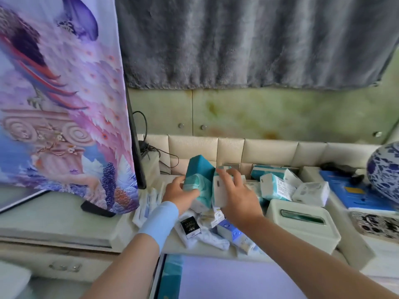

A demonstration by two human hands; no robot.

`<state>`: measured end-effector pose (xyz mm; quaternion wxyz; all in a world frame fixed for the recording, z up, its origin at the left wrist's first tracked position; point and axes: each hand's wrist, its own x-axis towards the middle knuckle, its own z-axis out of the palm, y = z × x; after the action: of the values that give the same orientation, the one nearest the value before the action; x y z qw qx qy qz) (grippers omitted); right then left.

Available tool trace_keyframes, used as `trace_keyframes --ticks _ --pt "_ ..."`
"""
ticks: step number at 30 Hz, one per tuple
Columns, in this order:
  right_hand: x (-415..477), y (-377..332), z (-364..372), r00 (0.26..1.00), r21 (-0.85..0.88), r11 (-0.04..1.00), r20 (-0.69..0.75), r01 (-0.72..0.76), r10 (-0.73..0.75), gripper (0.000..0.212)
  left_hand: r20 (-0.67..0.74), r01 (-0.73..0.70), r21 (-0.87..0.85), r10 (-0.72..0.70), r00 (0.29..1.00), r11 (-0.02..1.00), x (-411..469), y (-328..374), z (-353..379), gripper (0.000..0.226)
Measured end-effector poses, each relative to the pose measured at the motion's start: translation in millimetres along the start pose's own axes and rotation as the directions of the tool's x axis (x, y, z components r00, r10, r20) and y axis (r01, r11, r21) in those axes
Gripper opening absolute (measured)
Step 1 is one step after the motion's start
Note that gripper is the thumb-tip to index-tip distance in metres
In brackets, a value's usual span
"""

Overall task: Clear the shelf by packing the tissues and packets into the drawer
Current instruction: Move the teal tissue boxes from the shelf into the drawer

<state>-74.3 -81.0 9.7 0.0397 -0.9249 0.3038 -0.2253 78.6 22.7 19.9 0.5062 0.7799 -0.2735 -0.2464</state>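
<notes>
You are in a home, in what looks like a bedroom or living room. A cream padded panel (233,152) runs along the back of the shelf (64,214), below a marbled green wall (280,113) hung with a grey plush blanket (237,39). A peacock-print cloth (64,93) drapes over a dark screen, a blue-and-white porcelain vase (386,167) stands at the right, and a white tissue box holder (302,221) sits among household tissue packs (276,186).

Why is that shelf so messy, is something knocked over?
Yes. The tissue packs lie tumbled at all angles behind the white tissue box, and small packets are scattered in front. Each hand, left hand and right hand, grips a teal pack.
</notes>
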Motion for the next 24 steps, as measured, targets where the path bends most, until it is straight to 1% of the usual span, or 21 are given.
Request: trace_keyframes --ticks 3,5,7,8,9,11,13,14,15,16,18,19,20,21,23,24 --pt "-36.5 3.0 -8.9 1.000 0.079 0.997 -0.009 0.002 -0.002 0.083 0.029 0.019 -0.042 -0.018 0.999 0.999 -36.7 -13.6 4.0 0.045" --pt "-59.5 6.6 -8.7 0.998 0.184 0.981 -0.035 0.057 -0.051 0.077 0.056 0.029 -0.028 -0.028 0.998 0.999 -57.1 -22.6 4.7 0.049" --pt "-80.5 5.6 -5.6 0.997 0.324 0.944 0.022 0.058 -0.069 0.076 0.075 0.044 -0.045 -0.040 0.996 0.998 -72.5 -30.0 4.5 0.058" --pt "-90.1 2.5 -2.4 0.996 0.388 0.921 0.069 0.026 -0.057 0.075 0.076 0.047 -0.048 -0.044 0.996 0.998 -80.3 -32.0 3.5 0.059" --pt "-98.4 -2.6 0.7 0.995 0.452 0.892 0.097 -0.011 -0.036 0.069 0.076 0.035 -0.040 -0.032 0.997 0.999 -87.3 -33.0 1.5 0.061" --pt "-110.6 -15.2 7.2 0.995 0.597 0.797 0.087 -0.094 0.052 0.050 0.090 0.020 0.003 -0.020 0.996 1.000 -99.4 -35.9 -2.8 0.075" --pt "-116.0 -22.9 13.1 0.967 0.735 0.642 0.079 -0.220 0.241 0.035 0.115 0.032 0.037 -0.036 0.993 0.999 -107.5 -42.7 -5.9 0.090" --pt "-117.3 -25.3 13.9 0.931 0.775 0.560 0.099 -0.293 0.350 0.033 0.128 0.044 0.048 -0.049 0.991 0.998 -112.1 -46.2 -6.2 0.095" --pt "-118.6 -26.0 13.6 0.887 0.801 0.475 0.142 -0.365 0.440 0.035 0.145 0.055 0.059 -0.063 0.987 0.997 -117.0 -49.4 -5.6 0.097" --pt "-120.8 -24.4 13.6 0.842 0.807 0.395 0.214 -0.438 0.495 0.041 0.167 0.067 0.068 -0.077 0.983 0.995 -121.8 -52.4 -4.1 0.099" --pt "-129.9 -20.4 11.4 0.771 0.772 0.278 0.388 -0.571 0.505 0.054 0.217 0.074 0.096 -0.093 0.972 0.993 -131.6 -56.4 0.3 0.103" --pt "-135.8 -16.8 12.4 0.747 0.751 0.237 0.462 -0.617 0.478 0.051 0.243 0.075 0.125 -0.104 0.965 0.989 -136.6 -59.2 2.2 0.104" --pt "-141.1 -13.2 14.1 0.731 0.731 0.215 0.515 -0.647 0.447 0.044 0.271 0.077 0.169 -0.122 0.955 0.983 -140.8 -62.3 3.9 0.104" --pt "-146.3 -9.9 16.7 0.718 0.709 0.214 0.554 -0.672 0.421 0.041 0.295 0.085 0.219 -0.150 0.944 0.972 -143.9 -66.3 4.8 0.104" --pt "-156.2 -5.6 23.1 0.685 0.665 0.207 0.620 -0.718 0.382 0.047 0.330 0.111 0.318 -0.220 0.918 0.941 -147.9 -74.9 5.5 0.107" --pt "-162.0 -4.8 26.8 0.659 0.636 0.203 0.652 -0.744 0.375 0.053 0.350 0.113 0.380 -0.256 0.901 0.918 -148.9 -80.3 6.5 0.110"
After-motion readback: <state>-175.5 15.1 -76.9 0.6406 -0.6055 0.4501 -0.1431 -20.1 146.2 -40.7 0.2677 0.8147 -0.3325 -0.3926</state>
